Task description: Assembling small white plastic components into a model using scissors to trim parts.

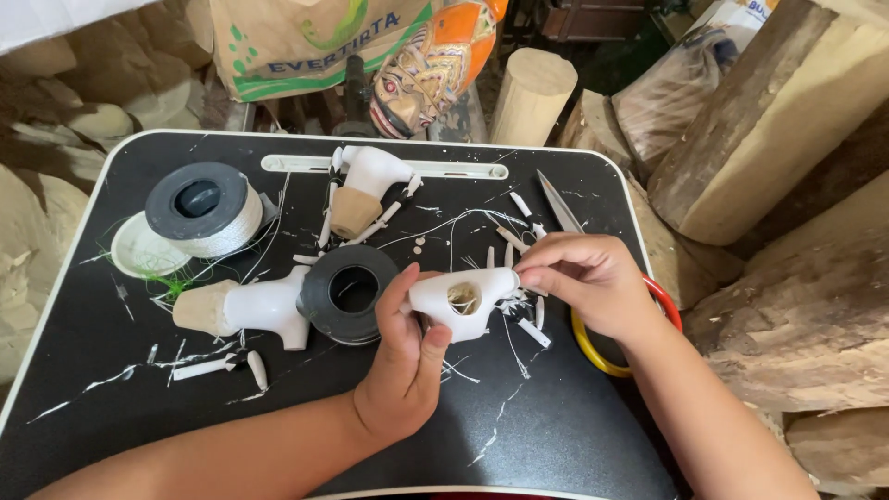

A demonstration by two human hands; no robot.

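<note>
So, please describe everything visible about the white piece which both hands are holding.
The white carved piece looks like painted wood, rounded, with a bare tan hollow facing the camera. It is held just above the black tray. The left hand grips it from below; the right hand pinches its right end.

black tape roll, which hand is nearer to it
Left. The left hand sits right beside the black tape roll, thumb almost at its rim. The right hand is farther off, beyond the white piece both hold.
</note>
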